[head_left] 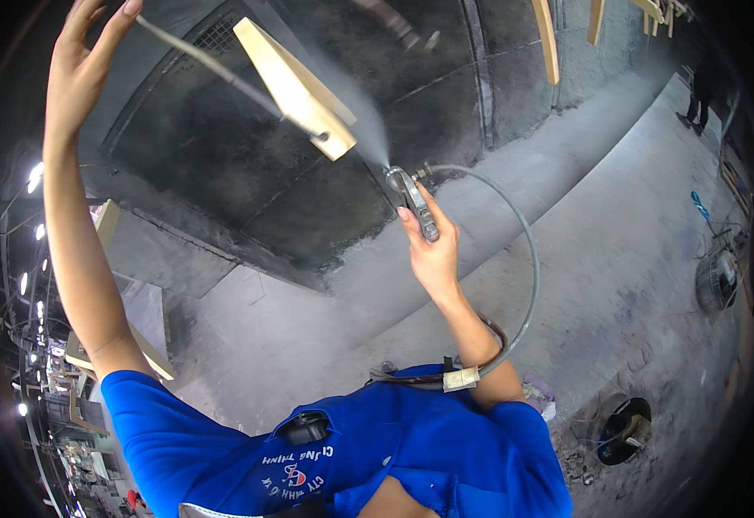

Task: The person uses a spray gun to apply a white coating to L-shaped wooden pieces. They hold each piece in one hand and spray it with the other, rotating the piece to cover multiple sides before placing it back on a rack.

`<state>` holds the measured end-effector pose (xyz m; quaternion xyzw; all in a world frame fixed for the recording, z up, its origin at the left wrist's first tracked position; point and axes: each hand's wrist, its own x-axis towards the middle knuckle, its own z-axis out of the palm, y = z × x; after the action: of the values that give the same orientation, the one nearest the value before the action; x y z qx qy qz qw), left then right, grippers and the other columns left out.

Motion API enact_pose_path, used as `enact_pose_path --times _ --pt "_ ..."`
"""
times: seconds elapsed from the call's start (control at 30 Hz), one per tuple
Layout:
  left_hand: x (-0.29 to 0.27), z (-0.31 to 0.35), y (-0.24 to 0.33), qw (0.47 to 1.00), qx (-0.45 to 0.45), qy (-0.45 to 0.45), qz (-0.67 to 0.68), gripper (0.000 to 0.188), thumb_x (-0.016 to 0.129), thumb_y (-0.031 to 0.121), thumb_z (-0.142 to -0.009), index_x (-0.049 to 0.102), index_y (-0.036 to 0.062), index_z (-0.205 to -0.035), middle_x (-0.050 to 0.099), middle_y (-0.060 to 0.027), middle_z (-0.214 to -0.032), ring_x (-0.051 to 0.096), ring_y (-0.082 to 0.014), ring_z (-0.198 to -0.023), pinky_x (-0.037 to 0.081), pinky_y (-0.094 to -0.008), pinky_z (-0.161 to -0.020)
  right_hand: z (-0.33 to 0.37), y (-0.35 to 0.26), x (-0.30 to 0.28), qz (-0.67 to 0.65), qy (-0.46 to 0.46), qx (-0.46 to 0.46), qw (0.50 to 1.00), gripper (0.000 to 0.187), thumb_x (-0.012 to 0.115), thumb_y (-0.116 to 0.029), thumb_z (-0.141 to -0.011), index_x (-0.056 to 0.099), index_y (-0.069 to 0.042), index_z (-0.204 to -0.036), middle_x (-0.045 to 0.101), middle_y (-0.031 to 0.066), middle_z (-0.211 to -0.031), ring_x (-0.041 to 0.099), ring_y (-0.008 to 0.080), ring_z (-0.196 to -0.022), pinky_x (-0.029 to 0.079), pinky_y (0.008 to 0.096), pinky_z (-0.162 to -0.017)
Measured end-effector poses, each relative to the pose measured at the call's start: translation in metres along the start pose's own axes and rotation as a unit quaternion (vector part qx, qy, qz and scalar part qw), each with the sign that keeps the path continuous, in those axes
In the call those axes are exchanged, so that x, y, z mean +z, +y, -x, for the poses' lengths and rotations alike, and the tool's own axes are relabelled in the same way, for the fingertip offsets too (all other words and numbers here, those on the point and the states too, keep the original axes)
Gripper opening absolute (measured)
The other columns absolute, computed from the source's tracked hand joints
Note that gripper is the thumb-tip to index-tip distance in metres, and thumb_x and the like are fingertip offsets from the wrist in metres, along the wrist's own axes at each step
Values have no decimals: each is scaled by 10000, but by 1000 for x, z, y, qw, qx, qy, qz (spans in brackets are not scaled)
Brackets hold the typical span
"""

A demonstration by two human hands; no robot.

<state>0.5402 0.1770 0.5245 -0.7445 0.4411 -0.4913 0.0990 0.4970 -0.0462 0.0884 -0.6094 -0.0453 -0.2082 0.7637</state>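
Note:
My right hand (437,250) is wrapped round a metal spray gun (411,203), and a pale mist streams from its tip toward the wood. A grey hose (532,250) runs from the gun in a loop back to my right upper arm. Raised at the upper left, my left hand (82,73) grips the end of a thin rod (213,65); some of its fingers are cut off by the frame edge. The rod's other end meets a pale tapered wooden piece (295,86) near a dark hole. The wooden piece hangs tilted, apart from the gun.
Behind the wood stands a dark, residue-coated panel (308,190). More wooden pieces (546,39) hang at the upper right. A person's legs (699,108) show at the far right. A black bucket (625,430) and a round coil-like object (717,281) are on the dusty floor (601,311).

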Motion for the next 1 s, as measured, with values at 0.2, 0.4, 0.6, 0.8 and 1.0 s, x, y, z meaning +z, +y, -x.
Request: enact_pose_path --times 0.2,0.4,0.6,0.8,1.0 --pt "55 18 -33 966 -236 19 99 498 675 440 -1031 671 136 -1426 706 -134 -1314 624 -217 -1293 467 -354 -1103 2 44 -26 48 18 103 993 508 733 -294 -1020 632 13 -1411 663 -4 -779 509 43 -665 455 245 -618" --pt "74 23 -40 945 -270 47 179 417 733 355 -1010 724 113 -1350 718 -95 -1261 646 -175 -1235 503 -320 -1049 -1 15 -50 -99 15 120 988 516 710 -396 -1026 662 25 -1321 680 27 -792 487 18 -550 390 217 -486" --pt "85 33 -35 921 -264 65 279 313 765 181 -955 716 39 -1230 619 -77 -1295 641 -163 -1114 544 -313 -926 -38 -130 -96 45 -61 -256 964 908 728 -623 -892 574 88 -1434 688 69 -869 511 54 -607 427 238 -579" --pt "102 42 -53 955 -231 50 181 375 741 184 -937 705 51 -1286 626 -188 -1361 663 -335 -1213 577 -416 -969 -46 -286 -108 370 -277 -349 815 936 804 -619 -687 682 51 -1328 762 184 -1014 720 236 -770 561 312 -743" --pt "112 50 -67 987 -146 -13 60 498 689 294 -960 638 43 -1388 595 -224 -1419 546 -399 -1336 433 -476 -1142 -59 -297 -87 327 -327 -260 848 935 802 -633 -680 690 33 -1328 725 128 -878 687 224 -700 530 307 -683"
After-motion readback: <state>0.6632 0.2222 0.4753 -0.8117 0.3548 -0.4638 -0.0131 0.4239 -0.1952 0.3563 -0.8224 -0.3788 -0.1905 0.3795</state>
